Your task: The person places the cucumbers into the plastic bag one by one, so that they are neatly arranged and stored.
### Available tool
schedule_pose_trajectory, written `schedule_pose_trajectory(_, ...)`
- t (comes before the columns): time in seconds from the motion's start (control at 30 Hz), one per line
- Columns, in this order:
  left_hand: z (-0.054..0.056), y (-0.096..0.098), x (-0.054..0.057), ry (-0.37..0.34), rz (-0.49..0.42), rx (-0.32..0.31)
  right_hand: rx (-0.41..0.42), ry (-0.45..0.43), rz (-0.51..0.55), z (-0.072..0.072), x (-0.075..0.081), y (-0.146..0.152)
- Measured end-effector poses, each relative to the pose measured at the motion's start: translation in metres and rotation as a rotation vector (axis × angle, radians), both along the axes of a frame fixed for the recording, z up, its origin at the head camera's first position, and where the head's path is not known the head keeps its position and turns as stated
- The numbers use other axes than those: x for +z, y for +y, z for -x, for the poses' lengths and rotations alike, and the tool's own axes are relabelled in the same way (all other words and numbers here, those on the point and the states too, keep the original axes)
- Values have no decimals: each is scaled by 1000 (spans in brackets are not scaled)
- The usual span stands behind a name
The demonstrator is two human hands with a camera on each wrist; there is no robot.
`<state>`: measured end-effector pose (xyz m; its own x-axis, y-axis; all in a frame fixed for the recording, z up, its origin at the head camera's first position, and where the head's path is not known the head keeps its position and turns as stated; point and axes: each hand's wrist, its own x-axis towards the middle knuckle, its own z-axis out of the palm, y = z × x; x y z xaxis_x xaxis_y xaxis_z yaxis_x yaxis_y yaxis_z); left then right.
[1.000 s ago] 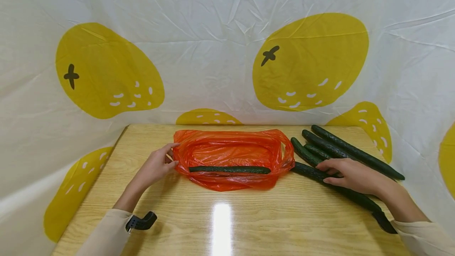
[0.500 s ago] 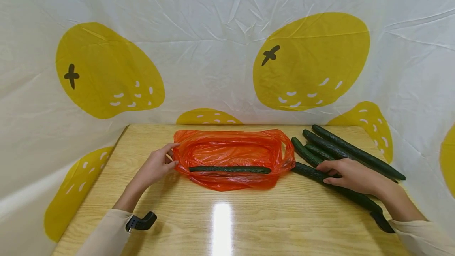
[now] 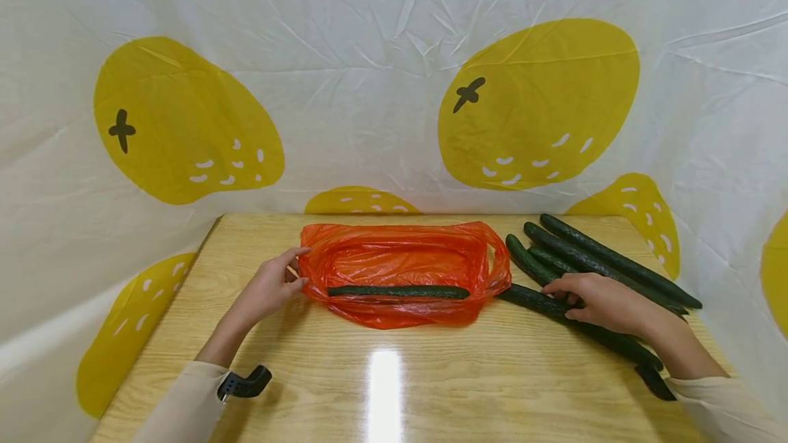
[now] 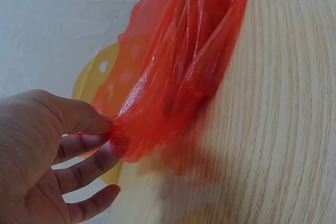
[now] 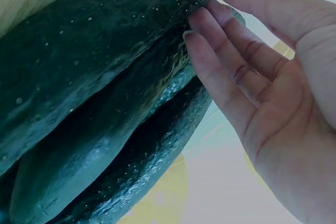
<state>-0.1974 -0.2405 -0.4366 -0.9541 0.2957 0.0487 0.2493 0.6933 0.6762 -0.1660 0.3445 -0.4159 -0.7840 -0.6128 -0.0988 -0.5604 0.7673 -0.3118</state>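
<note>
A red plastic bag [image 3: 394, 314] lies with its mouth spread open on the table, and one dark green cucumber [image 3: 400, 292] rests lengthwise in it. At the bag's left side my left hand [image 3: 269, 289] pinches the gathered film between thumb and fingers, plain in the left wrist view on the red film [image 4: 152, 108]. To the right of the bag, my right hand [image 3: 606, 303] holds the nearest cucumber [image 3: 531, 299] of a group, thumb on one side and fingertips on the other. That cucumber's left tip reaches the bag's right handle. In the right wrist view, the cucumber [image 5: 89, 45] runs past the fingers.
Several more cucumbers [image 3: 624, 263] lie slanted beyond my right hand, close together, toward the back right corner. The wooden table [image 3: 295, 388] ends at a white cloth [image 3: 363, 122] printed with yellow fruit, which hangs behind and at both sides.
My right hand has shifted slightly left, and the left tip of the cucumber it holds has moved left toward the bag. The left hand and bag stay where they were.
</note>
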Motion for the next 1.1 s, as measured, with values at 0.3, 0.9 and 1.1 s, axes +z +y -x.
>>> schedule_pose_trajectory(0.3,0,-1,-1,-11,-3,9,-26,18,-61,1,-1,-6)
schedule_pose_trajectory(0.9,-1,-1,1,-7,-3,4,-16,-71,-33,-1,-2,-4)
schedule_pose_trajectory(1.1,-1,0,2,-4,-4,-1,-17,-84,-11,-3,-3,-5)
